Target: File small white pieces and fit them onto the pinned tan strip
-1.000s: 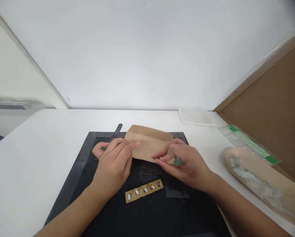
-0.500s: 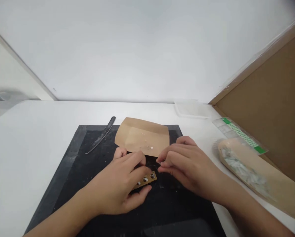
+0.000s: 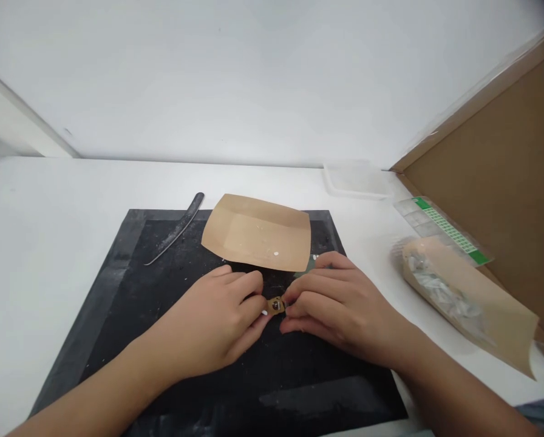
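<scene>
My left hand [image 3: 226, 312] is closed around a small brown strip [image 3: 280, 304] above the black mat. Most of the strip is hidden by the fingers; its exposed end carries a dark round part with a pale piece in it. Fingers of my right hand [image 3: 333, 297] are pinched together at that right end, touching it. A tiny white piece [image 3: 265, 312] shows beside the left fingertips. Just beyond both hands lies an open brown paper tray [image 3: 240, 246] with a few small white bits inside.
On the black mat [image 3: 117, 291] rests a slim dark curved tool [image 3: 176, 229], left of the tray. To the right are a second paper tray [image 3: 504, 321] holding whitish pieces and a clear case [image 3: 447, 226] with a green strip. A translucent tray [image 3: 356, 181] stands near the wall.
My right hand has closed in on the strip's right end, and my left fingers now cover more of it. The camera view has shifted slightly, too.
</scene>
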The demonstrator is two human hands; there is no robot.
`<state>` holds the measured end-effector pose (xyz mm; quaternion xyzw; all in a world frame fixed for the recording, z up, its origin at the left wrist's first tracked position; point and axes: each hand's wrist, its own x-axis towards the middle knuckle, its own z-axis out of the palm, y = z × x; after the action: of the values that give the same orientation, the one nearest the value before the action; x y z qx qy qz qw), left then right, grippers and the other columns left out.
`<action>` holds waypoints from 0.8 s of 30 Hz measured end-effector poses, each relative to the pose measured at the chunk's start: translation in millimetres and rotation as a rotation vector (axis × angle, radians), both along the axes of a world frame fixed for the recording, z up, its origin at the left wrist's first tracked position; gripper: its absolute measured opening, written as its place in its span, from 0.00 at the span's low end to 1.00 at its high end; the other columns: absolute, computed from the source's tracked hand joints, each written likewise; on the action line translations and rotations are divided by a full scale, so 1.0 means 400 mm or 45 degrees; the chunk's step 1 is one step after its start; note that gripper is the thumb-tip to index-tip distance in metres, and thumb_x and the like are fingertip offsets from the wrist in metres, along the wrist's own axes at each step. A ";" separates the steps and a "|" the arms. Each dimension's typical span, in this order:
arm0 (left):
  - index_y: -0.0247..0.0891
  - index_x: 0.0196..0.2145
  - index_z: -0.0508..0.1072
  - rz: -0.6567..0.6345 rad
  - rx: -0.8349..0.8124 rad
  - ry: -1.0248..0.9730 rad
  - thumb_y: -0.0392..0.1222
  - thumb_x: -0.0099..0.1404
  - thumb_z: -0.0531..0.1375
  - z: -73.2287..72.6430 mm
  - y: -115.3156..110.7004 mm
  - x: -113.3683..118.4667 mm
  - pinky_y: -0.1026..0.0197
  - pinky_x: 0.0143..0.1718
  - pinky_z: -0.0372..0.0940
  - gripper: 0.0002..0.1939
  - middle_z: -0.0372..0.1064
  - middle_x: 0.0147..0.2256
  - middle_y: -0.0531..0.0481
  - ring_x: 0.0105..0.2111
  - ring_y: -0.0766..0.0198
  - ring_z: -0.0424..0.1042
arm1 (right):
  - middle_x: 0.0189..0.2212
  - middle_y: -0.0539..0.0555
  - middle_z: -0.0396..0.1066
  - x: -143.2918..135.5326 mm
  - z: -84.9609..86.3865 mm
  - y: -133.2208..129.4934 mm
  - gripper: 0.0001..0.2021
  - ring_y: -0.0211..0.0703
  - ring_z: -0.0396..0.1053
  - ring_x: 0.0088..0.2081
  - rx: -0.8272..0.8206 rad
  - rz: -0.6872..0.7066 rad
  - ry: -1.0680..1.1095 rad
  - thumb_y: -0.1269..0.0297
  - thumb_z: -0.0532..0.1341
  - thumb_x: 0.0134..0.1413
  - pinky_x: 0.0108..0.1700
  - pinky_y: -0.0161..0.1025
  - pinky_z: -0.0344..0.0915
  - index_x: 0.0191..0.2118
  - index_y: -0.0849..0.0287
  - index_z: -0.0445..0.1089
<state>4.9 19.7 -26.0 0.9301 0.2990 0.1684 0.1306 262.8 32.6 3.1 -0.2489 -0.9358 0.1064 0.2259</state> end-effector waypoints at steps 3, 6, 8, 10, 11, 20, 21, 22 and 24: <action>0.37 0.36 0.75 0.011 0.037 0.030 0.38 0.78 0.55 0.002 -0.001 0.002 0.53 0.34 0.55 0.13 0.68 0.34 0.49 0.31 0.59 0.65 | 0.38 0.47 0.82 -0.007 -0.008 0.003 0.11 0.35 0.76 0.35 0.012 -0.003 0.025 0.58 0.67 0.70 0.50 0.43 0.60 0.37 0.58 0.72; 0.37 0.36 0.76 0.004 0.051 0.036 0.38 0.78 0.54 0.004 -0.002 0.002 0.52 0.34 0.54 0.13 0.67 0.33 0.49 0.31 0.58 0.65 | 0.38 0.47 0.83 -0.009 -0.016 0.007 0.10 0.36 0.77 0.35 0.033 -0.026 0.045 0.59 0.67 0.70 0.51 0.44 0.60 0.37 0.57 0.73; 0.37 0.36 0.75 0.004 0.049 0.032 0.38 0.78 0.55 0.004 -0.002 0.002 0.53 0.34 0.54 0.13 0.68 0.33 0.49 0.31 0.59 0.65 | 0.39 0.48 0.83 -0.010 -0.020 0.008 0.08 0.37 0.78 0.36 0.043 -0.031 0.044 0.59 0.67 0.71 0.51 0.44 0.61 0.39 0.56 0.73; 0.37 0.35 0.75 0.010 0.041 0.031 0.38 0.77 0.55 0.004 -0.002 0.002 0.53 0.34 0.54 0.12 0.68 0.33 0.49 0.31 0.59 0.66 | 0.41 0.49 0.83 -0.012 -0.023 0.008 0.08 0.37 0.78 0.37 0.056 -0.027 0.027 0.59 0.66 0.71 0.51 0.45 0.61 0.39 0.56 0.74; 0.37 0.35 0.75 0.013 0.034 0.030 0.38 0.77 0.55 0.004 -0.001 0.003 0.53 0.34 0.54 0.12 0.68 0.33 0.49 0.31 0.59 0.66 | 0.41 0.49 0.84 -0.013 -0.025 0.008 0.08 0.37 0.78 0.38 0.064 -0.023 0.016 0.60 0.66 0.72 0.50 0.45 0.62 0.39 0.56 0.74; 0.37 0.33 0.75 0.030 0.046 0.017 0.39 0.77 0.56 0.003 0.001 0.002 0.51 0.39 0.57 0.13 0.68 0.32 0.50 0.32 0.59 0.66 | 0.41 0.48 0.83 -0.022 -0.030 0.009 0.08 0.38 0.78 0.36 0.133 -0.023 0.008 0.61 0.67 0.70 0.47 0.45 0.62 0.37 0.56 0.73; 0.37 0.33 0.75 0.032 0.044 0.020 0.39 0.77 0.56 0.003 0.001 0.001 0.51 0.40 0.58 0.13 0.68 0.32 0.50 0.32 0.59 0.66 | 0.41 0.48 0.83 -0.022 -0.030 0.008 0.08 0.38 0.78 0.36 0.128 -0.027 0.010 0.61 0.67 0.70 0.47 0.45 0.62 0.37 0.56 0.73; 0.37 0.33 0.75 0.033 0.042 0.021 0.39 0.77 0.56 0.002 0.002 0.001 0.51 0.40 0.58 0.13 0.68 0.32 0.50 0.32 0.58 0.66 | 0.41 0.48 0.83 -0.022 -0.030 0.008 0.08 0.38 0.78 0.36 0.124 -0.029 0.009 0.61 0.67 0.70 0.47 0.45 0.62 0.37 0.56 0.73; 0.37 0.33 0.74 0.033 0.037 0.022 0.39 0.77 0.56 0.002 0.002 0.002 0.51 0.40 0.57 0.13 0.68 0.32 0.50 0.32 0.59 0.66 | 0.40 0.48 0.83 -0.023 -0.031 0.007 0.09 0.38 0.77 0.36 0.121 -0.025 -0.001 0.61 0.66 0.71 0.48 0.45 0.62 0.36 0.56 0.73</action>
<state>5.7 20.5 -25.3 0.9295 0.3095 0.1664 0.1123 253.7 35.4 -9.4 -0.2472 -0.9373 0.0593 0.2383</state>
